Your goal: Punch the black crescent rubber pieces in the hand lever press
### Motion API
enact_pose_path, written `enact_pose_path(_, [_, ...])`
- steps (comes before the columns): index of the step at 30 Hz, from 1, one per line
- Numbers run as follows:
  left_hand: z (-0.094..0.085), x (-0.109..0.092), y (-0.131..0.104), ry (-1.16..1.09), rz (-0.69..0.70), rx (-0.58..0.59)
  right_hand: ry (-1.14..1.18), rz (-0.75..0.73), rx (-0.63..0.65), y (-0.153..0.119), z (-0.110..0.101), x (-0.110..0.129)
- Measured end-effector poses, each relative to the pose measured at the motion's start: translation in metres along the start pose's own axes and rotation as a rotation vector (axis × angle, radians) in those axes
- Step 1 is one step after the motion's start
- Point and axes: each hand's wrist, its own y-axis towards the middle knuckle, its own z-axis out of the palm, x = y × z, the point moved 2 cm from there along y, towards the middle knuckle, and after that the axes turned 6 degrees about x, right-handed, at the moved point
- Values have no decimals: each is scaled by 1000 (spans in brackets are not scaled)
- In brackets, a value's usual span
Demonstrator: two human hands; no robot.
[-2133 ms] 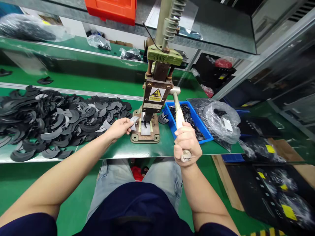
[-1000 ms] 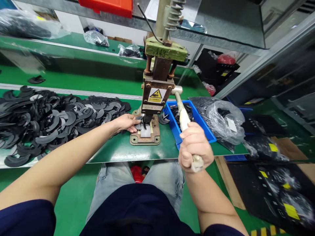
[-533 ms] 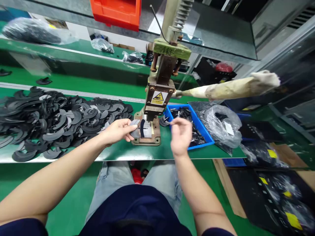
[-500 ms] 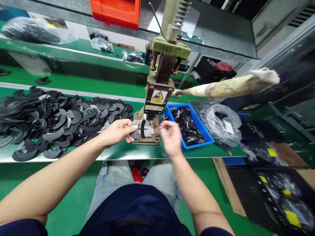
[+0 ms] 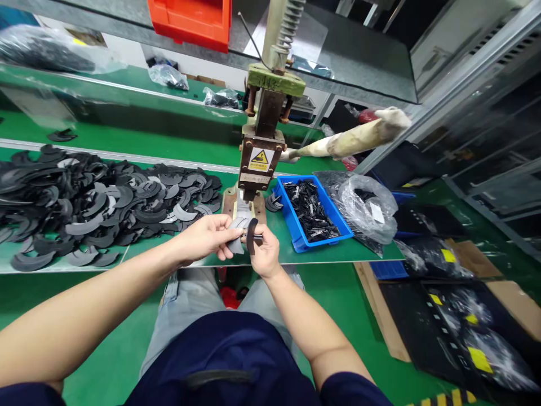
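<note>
Between my two hands, in front of the press base, stands a black curved strip [image 5: 251, 235], a crescent seen nearly edge-on. My left hand [image 5: 209, 239] is closed on a few fanned grey curved strips [image 5: 236, 243] just left of it. My right hand [image 5: 266, 254] is closed too, its fingertips pinching a small dark part [image 5: 257, 237] against the black strip. Whether that part passes through the strip is hidden by the fingers. Behind the hands rises the hand press [image 5: 261, 155], its ram above the metal base [image 5: 259, 213].
A large heap of curved strips [image 5: 110, 208] covers the bench on the left. Right of the press are a few more strips [image 5: 273, 203], a blue bin [image 5: 302, 243] of small black parts and a clear plastic bag [image 5: 367, 206]. The press lever [image 5: 346, 141] sticks out rightward.
My right hand has moved left and closed in on the black strip. The strips in my left hand have come off the press base toward me, and the whole view has shifted slightly.
</note>
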Motion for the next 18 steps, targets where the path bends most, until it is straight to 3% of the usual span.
enact_pose_path(6, [-12,6,1,93,13,-38,-166,-146,112,9,-25,16])
enact_pose_path(11, [-13,-4,-10,450,319,-368,-263,-245,161,8,-31,18])
enact_pose_path(14, [-2,-9,-13,641,419,-284,-290,-271,154,5,-28,14])
enact_pose_path(18, [7,-8,-11,608,375,-194,-295,-295,143,4,-26,12])
